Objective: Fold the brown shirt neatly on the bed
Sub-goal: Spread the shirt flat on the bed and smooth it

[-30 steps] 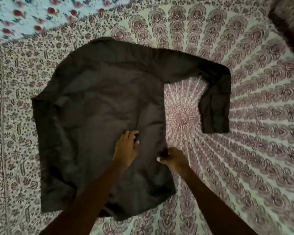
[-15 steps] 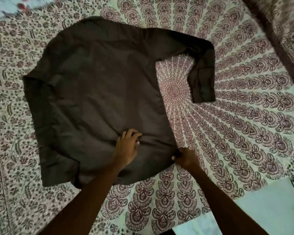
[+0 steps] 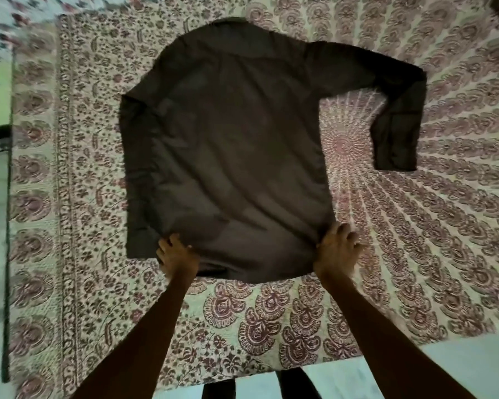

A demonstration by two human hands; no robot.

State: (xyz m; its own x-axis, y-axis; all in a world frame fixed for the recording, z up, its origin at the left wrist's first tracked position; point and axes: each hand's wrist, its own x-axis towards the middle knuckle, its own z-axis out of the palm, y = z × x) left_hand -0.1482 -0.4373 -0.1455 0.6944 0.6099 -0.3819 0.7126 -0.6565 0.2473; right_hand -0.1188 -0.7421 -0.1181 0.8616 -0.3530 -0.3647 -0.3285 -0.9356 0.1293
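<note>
Head view: our left hand (image 3: 175, 254) grips the lower left corner of the brown shirt (image 3: 234, 156), fingers curled at the hem. Our right hand (image 3: 338, 249) lies with fingers spread at the lower right corner; we cannot tell whether it pinches the cloth. The shirt lies spread on the patterned bed (image 3: 271, 318), one sleeve bent out rightward. We judge it light, soft and limp, best taken at corners and shoulders.

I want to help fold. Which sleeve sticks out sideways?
The right sleeve: it reaches out over the bedspread and bends down at the elbow. The left sleeve lies tucked along the brown shirt's edge.
</note>
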